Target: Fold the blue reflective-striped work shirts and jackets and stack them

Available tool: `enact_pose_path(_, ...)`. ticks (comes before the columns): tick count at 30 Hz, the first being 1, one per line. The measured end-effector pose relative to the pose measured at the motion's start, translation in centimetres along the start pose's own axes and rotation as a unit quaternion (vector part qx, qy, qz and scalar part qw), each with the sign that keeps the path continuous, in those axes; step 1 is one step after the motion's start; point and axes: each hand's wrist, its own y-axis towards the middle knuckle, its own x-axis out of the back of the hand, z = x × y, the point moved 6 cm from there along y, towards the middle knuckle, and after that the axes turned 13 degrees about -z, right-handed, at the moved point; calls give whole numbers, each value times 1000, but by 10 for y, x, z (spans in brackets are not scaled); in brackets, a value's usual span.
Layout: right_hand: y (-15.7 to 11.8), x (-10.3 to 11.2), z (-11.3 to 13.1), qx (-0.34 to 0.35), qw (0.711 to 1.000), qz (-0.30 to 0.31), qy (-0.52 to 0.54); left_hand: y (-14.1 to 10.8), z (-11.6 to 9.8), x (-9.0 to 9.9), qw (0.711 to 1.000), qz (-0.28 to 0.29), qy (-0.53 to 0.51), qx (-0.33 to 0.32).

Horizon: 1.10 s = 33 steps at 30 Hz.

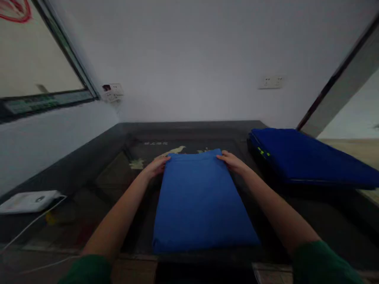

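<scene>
Far-left corner of cloth [201, 201] pinched by left hand [156, 166], far-right corner by right hand [233, 161]; cloth laid flat on table [140, 232], between forearms [120, 219]. Counted: one white device [25, 202], one cloth, one dark-blue pile [314, 157]. White device placed at left edge, cable [32, 223] attached; cloth's far corners partly covered by fingers [224, 157]; dark-blue pile placed right of right forearm.

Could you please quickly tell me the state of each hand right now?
Left hand: closed on the far left corner of the flat blue bundle.
Right hand: closed on its far right corner, thumb on top.
</scene>
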Motion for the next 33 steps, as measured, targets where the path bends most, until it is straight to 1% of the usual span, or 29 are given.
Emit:
enact_pose_path(4, 12, 3, -4, 9, 999, -33, -8, 17, -8, -3, 996, -56, 53, -40)
enact_pose_path(7, 23, 8, -2, 30, 997, -67, -24, 28, -20, -2, 989, -79, 80, -100)
enact_pose_path(9, 30, 11, -2, 44, 994, -87, -45, 34, -26, 0, 980, -102, 99, -141)
enact_pose_path(12, 36, 11, -7, 60, 988, -112, -91, 42, -25, 5, 955, -162, 174, -174)
enact_pose_path(14, 37, 9, -12, 73, 981, -131, -121, 46, -21, 7, 940, -184, 220, -185)
enact_pose_path(17, 34, 5, -13, 102, 969, -161, -158, 48, -19, 8, 922, -193, 264, -207)
enact_pose_path(20, 26, 0, -6, 160, 946, -183, -214, 47, -21, 11, 902, -225, 294, -223)
enact_pose_path(23, 17, -6, 2, 205, 924, -185, -265, 43, -22, 13, 879, -252, 329, -238)
enact_pose_path(25, 11, -8, 5, 213, 908, -182, -311, 38, -24, 10, 852, -247, 373, -274)
enact_pose_path(26, 8, -8, 7, 210, 898, -182, -342, 34, -26, 8, 832, -241, 404, -295)
enact_pose_path(27, 6, -8, 9, 204, 887, -181, -373, 29, -28, 4, 806, -238, 441, -316)
enact_pose_path(29, 0, -10, 18, 208, 864, -183, -420, 16, -35, -4, 742, -246, 517, -350)
enact_pose_path(30, -3, -13, 25, 224, 852, -188, -433, 9, -39, -10, 709, -256, 546, -367)
enact_pose_path(31, -8, -18, 34, 251, 841, -192, -440, 1, -43, -19, 682, -262, 563, -387)
enact_pose_path(32, -12, -25, 42, 283, 830, -189, -441, -6, -46, -30, 666, -255, 571, -407)
enact_pose_path(33, -17, -36, 48, 314, 822, -176, -442, -12, -46, -44, 661, -232, 572, -426)
